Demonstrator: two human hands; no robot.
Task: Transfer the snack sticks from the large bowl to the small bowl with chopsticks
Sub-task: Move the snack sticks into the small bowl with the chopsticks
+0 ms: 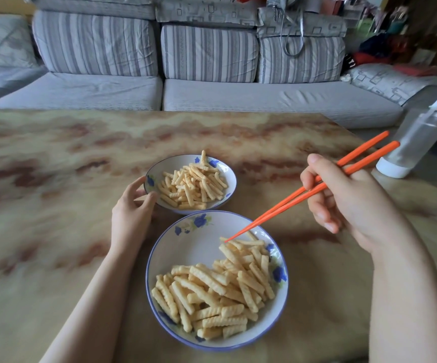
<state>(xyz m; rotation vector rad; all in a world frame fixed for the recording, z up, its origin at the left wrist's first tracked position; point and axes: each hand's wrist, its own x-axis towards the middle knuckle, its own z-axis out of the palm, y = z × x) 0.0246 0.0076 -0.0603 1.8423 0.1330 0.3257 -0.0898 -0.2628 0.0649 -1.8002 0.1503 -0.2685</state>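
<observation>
Chopsticks point(285, 203) gripped by the right hand point(348, 203) aim at snack sticks point(212, 292) in the large bowl point(193, 247), lower centre; the left hand point(132, 208) holds the small bowl point(231, 179), probably steadying it.

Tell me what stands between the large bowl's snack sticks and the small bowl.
Nothing visible. The chopsticks point at the snack sticks in the large bowl; the small bowl sits just beyond it, open. The left hand grips its left rim, off the path.
</observation>
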